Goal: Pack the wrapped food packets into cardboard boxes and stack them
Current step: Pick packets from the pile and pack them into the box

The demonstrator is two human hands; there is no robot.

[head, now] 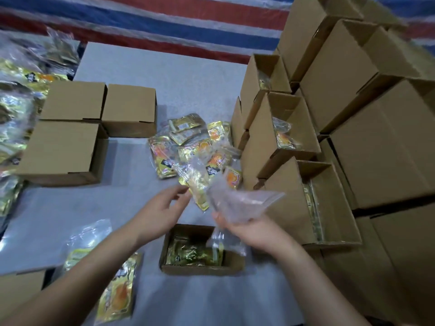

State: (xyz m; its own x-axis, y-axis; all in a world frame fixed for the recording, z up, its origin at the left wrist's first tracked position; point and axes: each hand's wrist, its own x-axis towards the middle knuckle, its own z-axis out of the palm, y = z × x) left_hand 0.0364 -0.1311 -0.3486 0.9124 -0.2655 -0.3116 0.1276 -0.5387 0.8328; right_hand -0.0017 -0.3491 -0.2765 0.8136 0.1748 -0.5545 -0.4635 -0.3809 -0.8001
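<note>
A small open cardboard box sits near me with gold-wrapped packets inside. Above it my right hand holds a clear plastic bag on its curled fingers. My left hand reaches toward a yellow packet at the bag's left edge, its fingertips at the packet; whether it grips is blurred. A loose pile of yellow and orange packets lies on the grey table just beyond the hands.
Three shut boxes stand at the left. Stacked boxes, some open with packets, fill the right side. More packets heap at the far left and lie under my left forearm. A striped tarp lies behind.
</note>
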